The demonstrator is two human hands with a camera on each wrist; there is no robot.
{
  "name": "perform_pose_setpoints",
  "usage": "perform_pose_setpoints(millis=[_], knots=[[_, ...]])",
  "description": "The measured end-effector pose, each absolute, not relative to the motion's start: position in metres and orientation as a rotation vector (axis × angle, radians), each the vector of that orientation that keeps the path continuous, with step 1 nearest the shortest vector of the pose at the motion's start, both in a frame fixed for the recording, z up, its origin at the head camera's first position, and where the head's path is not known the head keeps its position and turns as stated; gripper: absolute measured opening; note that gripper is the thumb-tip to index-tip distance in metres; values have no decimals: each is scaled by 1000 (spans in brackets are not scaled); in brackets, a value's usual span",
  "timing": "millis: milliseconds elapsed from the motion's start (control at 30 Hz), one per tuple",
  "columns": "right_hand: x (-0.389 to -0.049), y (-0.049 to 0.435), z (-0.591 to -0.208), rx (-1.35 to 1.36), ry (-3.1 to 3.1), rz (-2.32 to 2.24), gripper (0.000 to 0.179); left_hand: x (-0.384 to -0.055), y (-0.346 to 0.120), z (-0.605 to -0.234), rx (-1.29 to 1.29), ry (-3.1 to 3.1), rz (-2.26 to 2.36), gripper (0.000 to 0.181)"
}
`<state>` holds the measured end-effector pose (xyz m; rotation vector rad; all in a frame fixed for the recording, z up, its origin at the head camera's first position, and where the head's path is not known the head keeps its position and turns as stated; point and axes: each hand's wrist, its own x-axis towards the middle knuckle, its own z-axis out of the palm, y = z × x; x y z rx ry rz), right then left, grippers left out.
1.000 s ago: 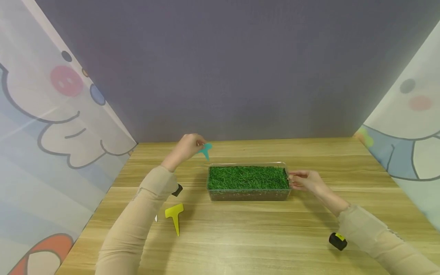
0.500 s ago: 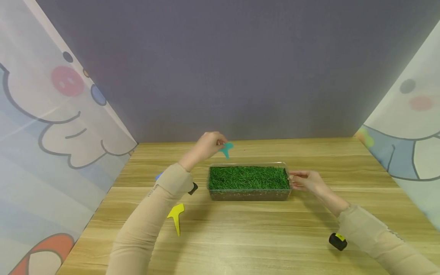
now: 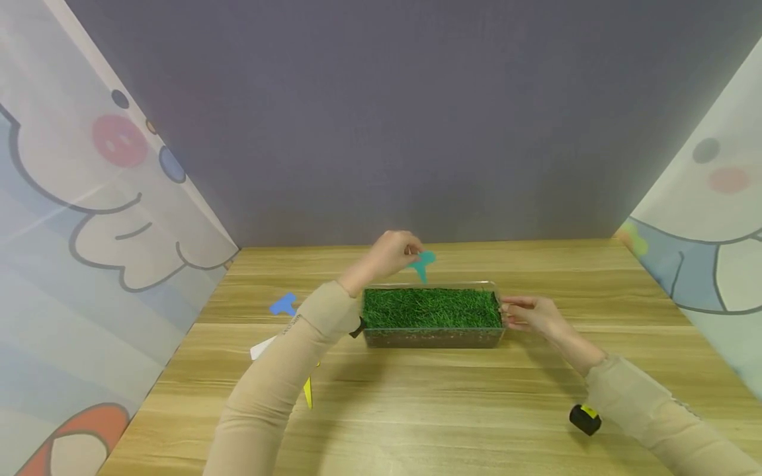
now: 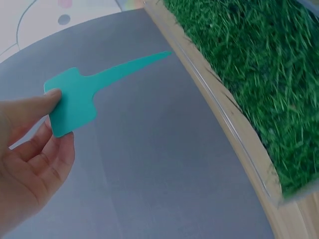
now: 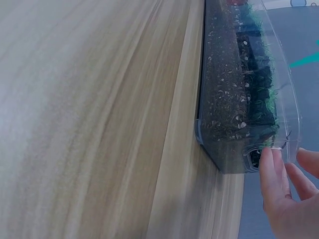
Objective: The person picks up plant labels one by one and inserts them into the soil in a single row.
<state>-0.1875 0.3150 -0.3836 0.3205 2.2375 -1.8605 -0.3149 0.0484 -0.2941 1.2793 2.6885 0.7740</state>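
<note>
My left hand (image 3: 394,254) pinches a teal T-shaped plant label (image 3: 423,263) by its broad head, thumb on one face. In the left wrist view the label's pointed stem (image 4: 132,68) reaches toward the clear planter box. The label hangs over the back rim of that clear planter box (image 3: 434,338), which holds dark soil and green grass (image 3: 431,308). At the box's right end, my right hand (image 3: 538,316) rests its fairly straight fingertips against the end wall; in the right wrist view these fingers (image 5: 271,174) touch beside a small opening in it.
Left of the box lie a blue label (image 3: 284,304), a white label (image 3: 262,348) and a yellow label (image 3: 307,393), partly hidden by my left sleeve (image 3: 280,370). A grey wall (image 3: 417,132) stands behind the wooden table (image 3: 452,410).
My left hand has carried the teal label rightward, from beyond the box's left end to above its back rim. The blue label has come into sight; the right hand stays put.
</note>
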Motion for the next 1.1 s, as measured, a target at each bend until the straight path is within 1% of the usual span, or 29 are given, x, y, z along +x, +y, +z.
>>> perform_pose_setpoints(millis=[133, 267, 333, 433, 533, 567, 667, 733, 867, 967, 1100], knots=[[-186, 314, -382, 307, 2240, -1861, 46, -312, 56, -294, 1314, 2657, 771, 17], [-186, 315, -385, 291, 2223, -1893, 47, -310, 63, -296, 1368, 2636, 766, 16], [-189, 321, -393, 250, 2181, -1948, 45, -310, 67, -298, 1382, 2620, 771, 16], [-193, 330, -407, 224, 2131, -2001, 47, -309, 73, -299, 1375, 2596, 778, 16], [-200, 339, -425, 265, 2081, -2036, 56, -307, 80, -299, 1373, 2574, 767, 17], [-201, 340, -426, 298, 2096, -2020, 65, -307, 83, -299, 1371, 2567, 760, 17], [-206, 346, -438, 340, 2085, -2030, 78, -304, 89, -299, 1372, 2543, 747, 18], [-206, 347, -440, 330, 2083, -2035, 79, -302, 94, -299, 1369, 2530, 743, 18], [-203, 343, -431, 304, 2060, -2039, 63, -299, 102, -301, 1377, 2502, 739, 19], [-195, 331, -409, 287, 2102, -1993, 52, -298, 107, -303, 1385, 2489, 734, 20], [-186, 316, -386, 292, 2162, -1945, 51, -295, 113, -307, 1367, 2487, 711, 20]])
